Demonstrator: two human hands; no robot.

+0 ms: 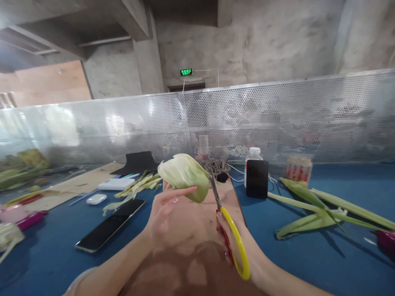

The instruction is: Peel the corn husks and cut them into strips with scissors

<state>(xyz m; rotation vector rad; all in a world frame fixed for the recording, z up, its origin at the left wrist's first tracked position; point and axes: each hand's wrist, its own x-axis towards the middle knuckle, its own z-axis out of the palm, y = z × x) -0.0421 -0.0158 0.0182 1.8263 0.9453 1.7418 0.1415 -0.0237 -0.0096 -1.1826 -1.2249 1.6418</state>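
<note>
Prob. a trimming step: the person's L hand [162, 209] has a pale green corn husk [185, 172] up in the air above a brown board [197, 224], w/ fingers closed round its lower side & the index laid out straight across the front. The R hand [246, 237] grips yellow-and-red scissors [230, 221], fingers wrapped in the handles, blades pointing up & away, tips right by the husk's R edge. Next move, as a judgement: any cut here calls for the L fingers to hold the husk steady & for the blades to part round that edge, w/ the index kept out of the way. Hard to make out: blades look near together, but can't tell if they're touching the husk or just in front of it. Some L fingers & maybe the thumb are hidden behind the husk; the red handle is partly covered by the R hand. Both forearms run off the bottom of the frame. On the blue tabletop [55, 250], the purple item [385, 240] at far R is cut off, & the greenish pile [15, 176] at far L is too blurred to ID.
</note>
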